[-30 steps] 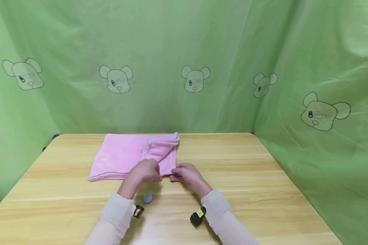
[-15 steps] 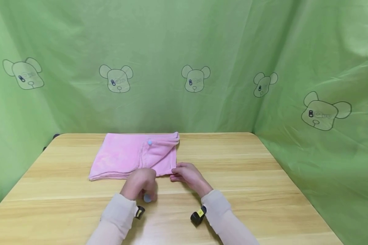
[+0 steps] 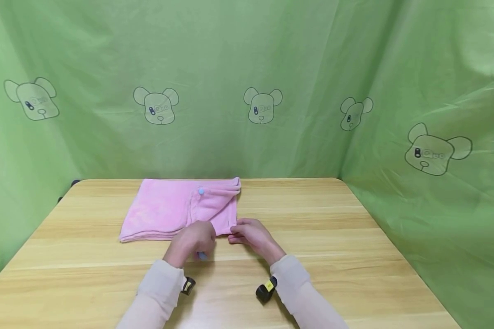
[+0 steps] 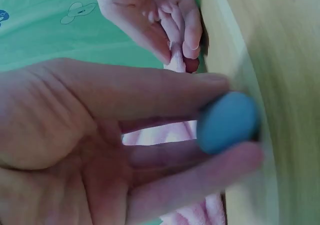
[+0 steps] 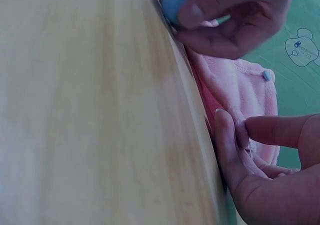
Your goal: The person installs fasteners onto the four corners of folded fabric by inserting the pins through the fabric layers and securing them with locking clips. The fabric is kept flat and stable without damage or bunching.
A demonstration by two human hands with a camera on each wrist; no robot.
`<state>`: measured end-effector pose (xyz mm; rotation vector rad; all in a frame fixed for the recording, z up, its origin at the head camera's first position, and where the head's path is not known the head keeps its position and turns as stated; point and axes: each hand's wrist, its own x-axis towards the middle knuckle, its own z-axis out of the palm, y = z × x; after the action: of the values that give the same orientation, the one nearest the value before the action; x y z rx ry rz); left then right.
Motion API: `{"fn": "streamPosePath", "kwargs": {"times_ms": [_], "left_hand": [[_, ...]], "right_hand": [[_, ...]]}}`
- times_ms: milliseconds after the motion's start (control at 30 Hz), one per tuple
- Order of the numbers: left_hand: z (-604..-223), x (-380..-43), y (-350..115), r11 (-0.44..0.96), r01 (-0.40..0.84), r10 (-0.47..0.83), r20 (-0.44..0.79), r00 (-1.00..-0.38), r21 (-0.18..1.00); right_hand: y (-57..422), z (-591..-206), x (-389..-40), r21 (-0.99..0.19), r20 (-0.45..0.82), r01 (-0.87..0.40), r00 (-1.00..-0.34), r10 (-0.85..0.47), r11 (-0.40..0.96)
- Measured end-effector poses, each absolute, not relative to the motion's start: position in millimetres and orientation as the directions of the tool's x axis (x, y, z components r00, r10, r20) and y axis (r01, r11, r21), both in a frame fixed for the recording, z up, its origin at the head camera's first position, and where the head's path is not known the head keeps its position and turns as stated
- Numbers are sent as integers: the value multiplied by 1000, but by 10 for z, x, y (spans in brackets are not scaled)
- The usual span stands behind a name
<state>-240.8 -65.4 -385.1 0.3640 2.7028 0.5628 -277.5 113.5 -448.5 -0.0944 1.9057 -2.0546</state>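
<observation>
A folded pink plush cloth lies near the table's far edge, its right part turned back in a slanting fold. My left hand is in front of it, pinching a round blue disc between thumb and fingertips. At the cloth's near right corner, my right hand pinches the edge between thumb and fingers, as the right wrist view also shows. A second, small blue disc sits on the folded-back layer near the top. In the head view, my left hand partly hides the held disc.
The wooden table reaches back to a green curtain printed with bear heads, which also closes off both sides. A black wrist camera hangs under the right sleeve, another under the left.
My left hand left the cloth's front edge, came nearer to take up the blue disc from the table, and has moved back toward the cloth with it. The right hand has stayed put.
</observation>
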Motion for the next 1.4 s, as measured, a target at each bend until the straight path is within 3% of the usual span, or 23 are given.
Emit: {"fn": "streamPosePath", "kwargs": {"times_ms": [233,367,533,733,1000,1400], "left_hand": [[-3941,-2543,-641,795,306,352,13,-936,523],[-3974,-2599,-621,744,339,332,122,-935,575],[-4019,-2647,-589,675,309,275,161,-948,669],[-4084,-2662,-527,669,342,223,261,-939,660],[-4147,-2681,-481,638,265,122,245,-962,723],[-4242,-2734,-473,562,302,118,286,-951,770]], "right_hand": [[1144,-4478,-2762,-982,-164,185,-939,-302,-42],[1145,-4472,-2758,-982,-166,186,-939,-301,-39],[1147,-4496,-2771,-982,-164,184,-941,-298,-39],[1151,-4484,-2765,-983,-160,179,-937,-309,-35],[1141,-4490,-2769,-982,-170,187,-940,-294,-30],[1142,-4463,-2743,-984,-159,177,-943,-293,-35]]}}
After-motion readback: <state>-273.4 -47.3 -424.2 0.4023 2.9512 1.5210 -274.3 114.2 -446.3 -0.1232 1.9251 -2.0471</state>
